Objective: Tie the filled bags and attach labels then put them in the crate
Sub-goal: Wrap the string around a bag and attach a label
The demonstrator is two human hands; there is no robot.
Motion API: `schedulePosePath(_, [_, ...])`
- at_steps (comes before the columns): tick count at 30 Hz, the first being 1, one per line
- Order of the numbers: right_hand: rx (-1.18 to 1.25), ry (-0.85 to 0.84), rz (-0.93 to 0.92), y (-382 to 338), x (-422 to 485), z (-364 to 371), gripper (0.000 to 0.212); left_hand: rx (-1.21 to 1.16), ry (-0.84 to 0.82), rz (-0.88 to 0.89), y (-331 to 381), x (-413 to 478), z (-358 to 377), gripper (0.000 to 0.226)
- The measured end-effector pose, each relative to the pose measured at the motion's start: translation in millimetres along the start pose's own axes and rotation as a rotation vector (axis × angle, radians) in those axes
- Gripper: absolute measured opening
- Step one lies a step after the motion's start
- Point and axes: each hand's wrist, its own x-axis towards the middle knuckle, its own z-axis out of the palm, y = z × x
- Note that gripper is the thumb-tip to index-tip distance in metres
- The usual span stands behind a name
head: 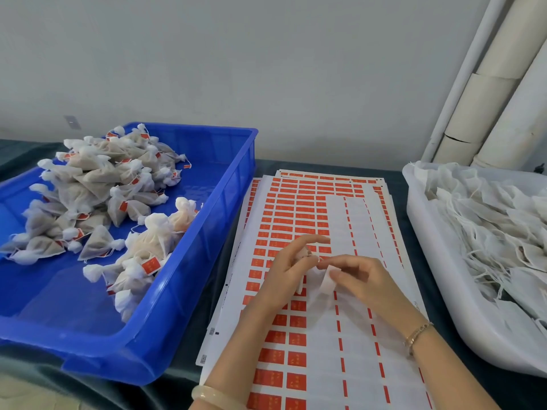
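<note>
Over the sheet of orange labels [296, 220] my left hand [285, 270] grips a small white mesh bag [305, 255], most of it hidden in my fingers. My right hand [359, 278] pinches the bag's white top end [327, 281] close beside the left hand. The blue crate [207, 261] on the left holds several tied bags with orange labels [97, 196]. A white tray [438, 261] on the right holds a pile of untied white bags [497, 220].
The label sheets lie stacked on a dark table cover [393, 179] between crate and tray. A strip of the top sheet has its labels peeled off. White pipes [503, 84] stand against the wall at back right.
</note>
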Motion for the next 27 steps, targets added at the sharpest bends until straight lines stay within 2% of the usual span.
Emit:
schedulePosePath(3, [0.097,0.046,0.039,-0.5,0.0,-6.2,0.014,0.040,0.061,-0.021,-3.3,0.0,-0.2,0.022])
schedulePosePath(6, [0.135,0.060,0.067,3.2,1.4,-10.7,0.021,0.080,0.082,-0.041,-4.9,-0.4,0.6,0.003])
schedulePosePath(9, [0.168,0.067,0.070,5.1,1.4,-12.4,0.029,0.140,0.086,-0.057,-4.2,0.8,0.6,0.007])
schedulePosePath(11, [0.204,0.089,0.083,6.3,2.4,-13.3,0.026,0.154,0.089,-0.062,-2.9,1.1,0.4,0.009])
schedulePosePath(15, [0.324,0.267,0.123,7.1,6.9,-18.3,0.016,0.158,0.043,-0.057,-2.6,-0.4,1.3,0.012])
schedulePosePath(18, [0.250,0.440,0.111,12.6,8.4,-22.0,0.012,0.172,-0.019,-0.063,-3.0,-1.3,2.4,0.011])
schedulePosePath(20, [0.162,0.480,0.086,14.2,7.8,-21.4,0.012,0.170,-0.040,-0.073,-3.4,-1.2,3.0,0.009])
schedulePosePath(27, [-0.006,0.352,0.021,12.1,5.0,-12.2,0.008,0.182,-0.048,-0.043,-5.7,-1.0,2.2,0.007])
